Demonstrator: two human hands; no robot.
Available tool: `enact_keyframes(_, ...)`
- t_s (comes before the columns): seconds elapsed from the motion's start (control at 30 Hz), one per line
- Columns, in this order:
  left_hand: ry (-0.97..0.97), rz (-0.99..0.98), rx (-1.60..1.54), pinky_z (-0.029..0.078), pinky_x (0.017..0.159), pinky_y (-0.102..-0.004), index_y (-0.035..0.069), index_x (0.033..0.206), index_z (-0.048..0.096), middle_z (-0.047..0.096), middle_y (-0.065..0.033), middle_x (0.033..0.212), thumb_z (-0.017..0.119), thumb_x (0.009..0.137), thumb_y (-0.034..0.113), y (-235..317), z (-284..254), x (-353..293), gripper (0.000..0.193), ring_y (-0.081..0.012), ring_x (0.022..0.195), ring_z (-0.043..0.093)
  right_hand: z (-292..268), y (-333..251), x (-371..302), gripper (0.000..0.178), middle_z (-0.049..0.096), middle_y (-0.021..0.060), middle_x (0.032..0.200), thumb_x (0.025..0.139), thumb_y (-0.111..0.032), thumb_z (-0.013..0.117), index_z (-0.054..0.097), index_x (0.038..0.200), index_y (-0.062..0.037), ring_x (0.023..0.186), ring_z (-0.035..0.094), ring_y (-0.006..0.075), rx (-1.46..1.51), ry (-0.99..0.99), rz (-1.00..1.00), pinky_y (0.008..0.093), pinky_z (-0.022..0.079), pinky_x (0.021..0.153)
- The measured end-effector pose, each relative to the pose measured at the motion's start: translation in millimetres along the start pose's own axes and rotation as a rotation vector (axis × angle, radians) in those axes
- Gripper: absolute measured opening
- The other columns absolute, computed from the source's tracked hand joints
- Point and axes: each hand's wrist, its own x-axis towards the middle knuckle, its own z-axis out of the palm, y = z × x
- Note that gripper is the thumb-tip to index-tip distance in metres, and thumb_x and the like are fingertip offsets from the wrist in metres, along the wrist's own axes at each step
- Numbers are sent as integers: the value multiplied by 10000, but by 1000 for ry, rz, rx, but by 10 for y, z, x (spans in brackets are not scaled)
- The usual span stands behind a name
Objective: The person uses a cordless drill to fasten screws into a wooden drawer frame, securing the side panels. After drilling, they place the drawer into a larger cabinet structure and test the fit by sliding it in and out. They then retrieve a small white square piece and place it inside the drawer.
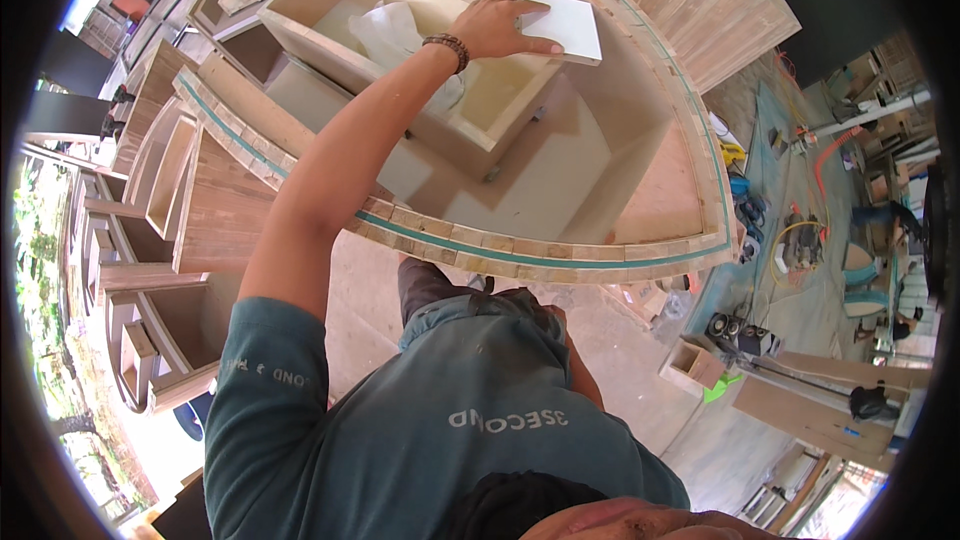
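My left hand (493,25) reaches forward over an open wooden drawer box (478,130). Its thumb and fingers grip one end of a flat white rectangular panel (570,30), above the drawer's right end. Crumpled translucent plastic (388,38) lies inside the drawer. That drawer sits within a large curved wooden cabinet body (560,252), whose rim carries a teal strip. My right arm (583,375) hangs by my side. The right hand (556,314) is mostly hidden by my shirt near the hip, so its fingers do not show.
Several unfinished wooden cabinets (165,330) with drawers stand on the left. Slatted wooden panels (690,0) rise at the far right of the cabinet body. Tools and hoses (800,250) lie on the floor to the right, near a small wooden box (690,365) and brown boards (810,405).
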Motion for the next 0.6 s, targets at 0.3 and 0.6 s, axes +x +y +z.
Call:
enact_keyframes(0.3,-81,2,19,376,1143,-487,162,1317,635,547,-201,1375,768,678,759,-124,-31,50,885,-404,1315,477,-223,-265,-219,278,747,121,1007,897,-344,652,769,1047,-141,952,709,267,234,-59,219,401,567,843)
enact_keyframes(0.6,-143,52,194,385,1098,-509,128,1350,617,569,-268,1242,791,631,733,131,-399,-229,955,-445,1243,481,-478,-567,-239,250,722,92,919,904,-252,642,713,1094,-105,844,695,253,796,-60,697,435,552,723)
